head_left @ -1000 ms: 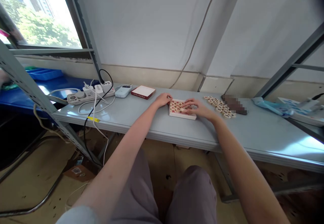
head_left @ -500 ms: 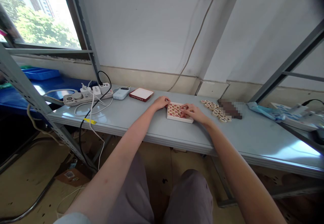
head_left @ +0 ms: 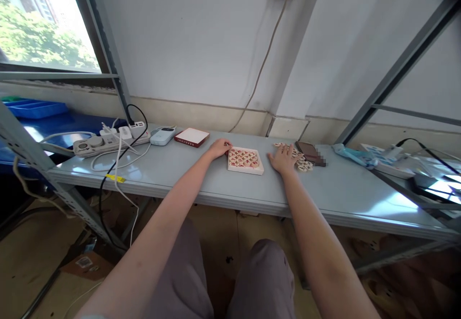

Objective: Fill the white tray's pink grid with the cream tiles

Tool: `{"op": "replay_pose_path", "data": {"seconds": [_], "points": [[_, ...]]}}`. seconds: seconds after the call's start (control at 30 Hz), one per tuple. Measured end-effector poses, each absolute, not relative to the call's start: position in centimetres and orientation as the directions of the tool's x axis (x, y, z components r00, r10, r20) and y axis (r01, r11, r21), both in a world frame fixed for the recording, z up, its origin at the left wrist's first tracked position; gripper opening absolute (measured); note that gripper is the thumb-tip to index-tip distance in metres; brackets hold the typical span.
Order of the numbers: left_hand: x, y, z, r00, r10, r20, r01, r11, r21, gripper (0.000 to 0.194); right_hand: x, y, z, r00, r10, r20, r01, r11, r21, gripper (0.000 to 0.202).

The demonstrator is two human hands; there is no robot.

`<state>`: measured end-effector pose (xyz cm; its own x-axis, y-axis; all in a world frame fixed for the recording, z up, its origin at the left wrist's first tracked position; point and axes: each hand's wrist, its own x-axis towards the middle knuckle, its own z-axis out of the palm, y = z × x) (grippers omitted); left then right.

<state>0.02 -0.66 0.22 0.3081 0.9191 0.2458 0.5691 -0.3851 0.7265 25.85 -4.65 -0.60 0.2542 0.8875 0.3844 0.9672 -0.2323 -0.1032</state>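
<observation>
A white open box [head_left: 245,169] stands on the grey table [head_left: 216,184], filled with rows of round pieces [head_left: 247,155] that carry red characters. My left hand [head_left: 218,149] is at the box's left edge, its fingers curled; what they hold, if anything, is too small to make out. My right hand [head_left: 283,159] lies spread, palm down, over a group of loose round pieces [head_left: 304,165] right of the box. Its fingers are apart and cover part of the group.
A dark red box lid [head_left: 192,137] lies left of my left hand. Further left are a light blue device [head_left: 163,136] and a power strip [head_left: 108,141] with cables. A brown item [head_left: 308,151] and a blue plastic bag [head_left: 355,155] lie to the right.
My right hand has left the white box, moved right and spread over the loose pieces. My left hand remains at the box's left edge. The camera view has shifted slightly right.
</observation>
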Motion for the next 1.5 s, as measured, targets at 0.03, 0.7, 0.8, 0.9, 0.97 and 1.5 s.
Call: {"op": "replay_pose_path", "data": {"seconds": [0.03,0.7,0.8,0.9,0.97,1.5], "points": [[0.0,-0.7,0.3,0.306,0.920,0.244,0.572,-0.383,0.725,0.023,25.9,-4.6,-0.7,0.244,0.892,0.380,0.969,-0.236,-0.070,0.063],[-0.1,-0.8,0.2,0.327,0.914,0.242,0.536,-0.390,0.749,0.024,25.4,-6.7,0.6,-0.039,0.910,0.414,0.999,0.021,0.049,0.036],[-0.2,-0.6,0.1,0.334,0.912,0.238,0.532,-0.391,0.751,0.024,25.0,-7.2,1.4,-0.018,0.868,0.497,1.000,0.024,-0.007,0.033],[-0.2,-0.4,-0.1,0.329,0.915,0.232,0.524,-0.381,0.762,0.024,24.5,-7.7,2.5,-0.004,0.835,0.550,0.976,0.122,-0.179,0.033],[-0.1,-0.3,0.0,0.331,0.917,0.221,0.519,-0.373,0.769,0.024,24.1,-8.1,3.3,-0.078,0.851,0.519,0.917,0.266,-0.298,0.033],[-0.3,-0.4,0.2,0.375,0.904,0.207,0.545,-0.395,0.740,0.023,23.0,-9.8,4.9,-0.338,0.927,0.161,0.755,0.369,-0.542,0.042]]}}
